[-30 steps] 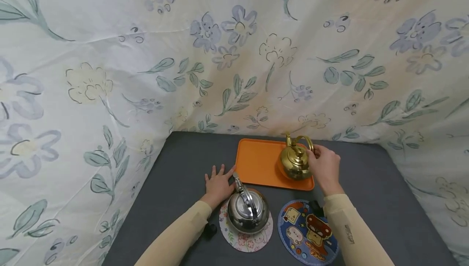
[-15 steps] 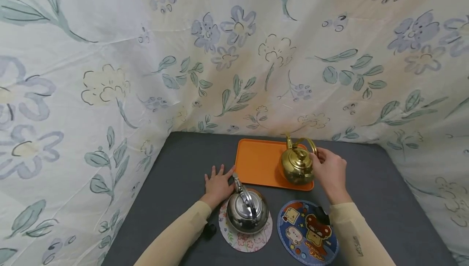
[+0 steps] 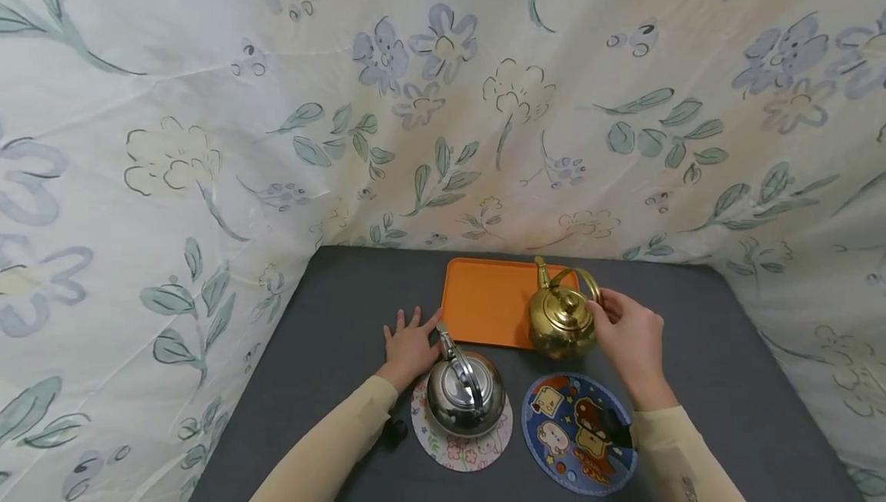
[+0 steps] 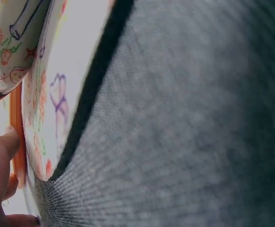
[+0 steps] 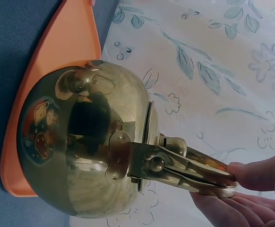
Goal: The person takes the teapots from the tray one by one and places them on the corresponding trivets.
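Note:
A gold kettle (image 3: pixel 561 323) is at the front right corner of the orange tray (image 3: pixel 484 298), overlapping its front edge. My right hand (image 3: pixel 604 308) grips the kettle's arched handle (image 3: pixel 590 284) from the right. In the right wrist view, fingers (image 5: pixel 258 176) pinch the handle's end, with the gold kettle (image 5: pixel 88 161) over the orange tray (image 5: pixel 73 52). Whether the kettle is lifted off the tray I cannot tell. My left hand (image 3: pixel 408 340) lies flat on the grey table (image 3: pixel 332 325), just left of the tray. A silver kettle (image 3: pixel 465 393) stands on a floral coaster (image 3: pixel 462 452).
A blue cartoon coaster (image 3: pixel 574 433) lies bare in front of the gold kettle, right of the silver one. Flowered cloth (image 3: pixel 443 102) walls in the table at the back and on both sides. The left wrist view shows grey table cloth (image 4: pixel 189 123) and the coaster's edge (image 4: pixel 43 118).
My right hand has brought the gold kettle from the tray's right part toward its front edge, nearer me. The left hand and the silver kettle have stayed put.

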Action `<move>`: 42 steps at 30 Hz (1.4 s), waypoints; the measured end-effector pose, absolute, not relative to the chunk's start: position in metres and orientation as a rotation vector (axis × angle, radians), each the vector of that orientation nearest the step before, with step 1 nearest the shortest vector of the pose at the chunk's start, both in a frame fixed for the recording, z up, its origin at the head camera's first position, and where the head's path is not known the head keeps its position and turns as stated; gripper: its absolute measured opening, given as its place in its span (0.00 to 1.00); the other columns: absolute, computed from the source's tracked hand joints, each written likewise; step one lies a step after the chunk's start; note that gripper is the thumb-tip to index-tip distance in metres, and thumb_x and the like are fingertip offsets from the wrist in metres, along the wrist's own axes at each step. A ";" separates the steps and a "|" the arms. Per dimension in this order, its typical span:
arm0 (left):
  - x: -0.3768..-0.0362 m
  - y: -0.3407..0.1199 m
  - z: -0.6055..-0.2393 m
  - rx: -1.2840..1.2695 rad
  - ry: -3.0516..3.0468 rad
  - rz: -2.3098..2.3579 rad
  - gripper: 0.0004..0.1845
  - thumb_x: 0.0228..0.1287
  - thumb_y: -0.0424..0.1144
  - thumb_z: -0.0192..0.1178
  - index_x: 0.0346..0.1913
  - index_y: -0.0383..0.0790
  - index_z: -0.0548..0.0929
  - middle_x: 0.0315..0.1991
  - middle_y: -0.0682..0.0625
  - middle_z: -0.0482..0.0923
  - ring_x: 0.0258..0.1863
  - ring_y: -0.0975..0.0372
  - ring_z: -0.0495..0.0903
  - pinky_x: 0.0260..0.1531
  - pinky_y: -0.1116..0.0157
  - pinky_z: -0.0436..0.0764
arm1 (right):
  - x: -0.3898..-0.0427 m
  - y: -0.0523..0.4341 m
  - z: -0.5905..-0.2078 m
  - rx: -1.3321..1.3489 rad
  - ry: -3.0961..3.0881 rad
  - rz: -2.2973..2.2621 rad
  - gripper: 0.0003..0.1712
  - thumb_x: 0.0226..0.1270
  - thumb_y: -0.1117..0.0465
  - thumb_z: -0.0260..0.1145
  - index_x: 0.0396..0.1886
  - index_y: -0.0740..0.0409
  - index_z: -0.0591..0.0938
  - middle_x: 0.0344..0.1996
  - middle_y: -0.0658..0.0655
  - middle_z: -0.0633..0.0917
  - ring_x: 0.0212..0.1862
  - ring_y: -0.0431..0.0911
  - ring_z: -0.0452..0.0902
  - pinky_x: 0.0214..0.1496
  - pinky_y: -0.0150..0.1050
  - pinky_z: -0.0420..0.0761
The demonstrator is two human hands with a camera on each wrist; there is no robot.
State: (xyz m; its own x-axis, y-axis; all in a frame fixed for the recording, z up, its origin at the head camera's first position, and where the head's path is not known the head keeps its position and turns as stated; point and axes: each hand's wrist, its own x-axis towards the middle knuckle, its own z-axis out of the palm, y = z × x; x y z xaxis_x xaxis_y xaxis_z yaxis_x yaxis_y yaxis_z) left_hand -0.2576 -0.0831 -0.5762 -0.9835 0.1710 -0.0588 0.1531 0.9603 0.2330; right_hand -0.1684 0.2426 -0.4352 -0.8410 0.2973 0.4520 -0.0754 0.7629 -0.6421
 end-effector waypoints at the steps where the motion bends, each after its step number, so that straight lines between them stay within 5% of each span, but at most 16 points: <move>1: -0.258 -0.083 -0.575 0.248 3.034 0.351 0.36 0.69 0.59 0.59 0.78 0.70 0.60 0.78 0.44 0.58 0.78 0.38 0.51 0.69 0.30 0.55 | -0.166 0.242 -0.435 -0.160 -2.405 0.905 0.17 0.68 0.63 0.71 0.51 0.71 0.86 0.40 0.71 0.88 0.40 0.62 0.88 0.40 0.58 0.85; 7: -0.259 -0.085 -0.574 0.248 3.028 0.380 0.36 0.69 0.59 0.59 0.77 0.69 0.61 0.78 0.43 0.58 0.78 0.37 0.50 0.68 0.29 0.54 | -0.150 0.241 -0.437 -0.143 -2.370 0.855 0.16 0.65 0.64 0.72 0.49 0.70 0.87 0.38 0.69 0.90 0.37 0.59 0.90 0.36 0.50 0.85; 10: -0.257 -0.086 -0.575 0.255 3.021 0.394 0.36 0.69 0.59 0.60 0.77 0.68 0.62 0.78 0.43 0.58 0.78 0.37 0.50 0.68 0.29 0.54 | -0.142 0.241 -0.438 -0.138 -2.368 0.842 0.16 0.64 0.65 0.73 0.49 0.69 0.87 0.38 0.68 0.90 0.36 0.58 0.90 0.33 0.30 0.84; 14: -0.256 -0.087 -0.577 0.259 3.027 0.396 0.35 0.68 0.60 0.60 0.77 0.68 0.63 0.78 0.42 0.59 0.78 0.37 0.50 0.68 0.28 0.54 | -0.131 0.239 -0.437 -0.127 -2.365 0.837 0.17 0.63 0.65 0.73 0.49 0.70 0.87 0.38 0.69 0.89 0.35 0.59 0.89 0.32 0.09 0.68; 29: -0.256 -0.086 -0.577 0.249 3.033 0.387 0.35 0.69 0.60 0.59 0.77 0.69 0.63 0.78 0.43 0.60 0.78 0.37 0.51 0.68 0.29 0.55 | -0.092 0.235 -0.429 -0.201 -2.390 0.865 0.20 0.61 0.64 0.75 0.51 0.70 0.86 0.39 0.69 0.89 0.36 0.59 0.89 0.32 0.06 0.65; 32: -0.257 -0.085 -0.579 0.242 3.030 0.382 0.35 0.68 0.60 0.59 0.77 0.69 0.63 0.78 0.43 0.60 0.78 0.37 0.50 0.68 0.29 0.54 | -0.085 0.235 -0.429 -0.240 -2.390 0.874 0.20 0.60 0.63 0.76 0.50 0.68 0.87 0.38 0.68 0.90 0.32 0.32 0.88 0.32 0.08 0.67; 36: -0.257 -0.083 -0.580 0.235 3.035 0.369 0.35 0.68 0.60 0.59 0.76 0.69 0.64 0.78 0.43 0.60 0.78 0.37 0.51 0.68 0.29 0.55 | -0.075 0.236 -0.428 -0.275 -2.384 0.919 0.20 0.60 0.62 0.77 0.50 0.66 0.88 0.38 0.68 0.90 0.31 0.03 0.65 0.31 0.10 0.69; 42: -0.256 -0.082 -0.579 0.232 3.044 0.368 0.35 0.68 0.60 0.60 0.76 0.69 0.64 0.77 0.43 0.60 0.78 0.37 0.52 0.67 0.29 0.56 | -0.065 0.239 -0.432 -0.316 -2.370 0.939 0.20 0.58 0.62 0.78 0.49 0.65 0.88 0.38 0.67 0.90 0.31 0.04 0.65 0.30 0.10 0.70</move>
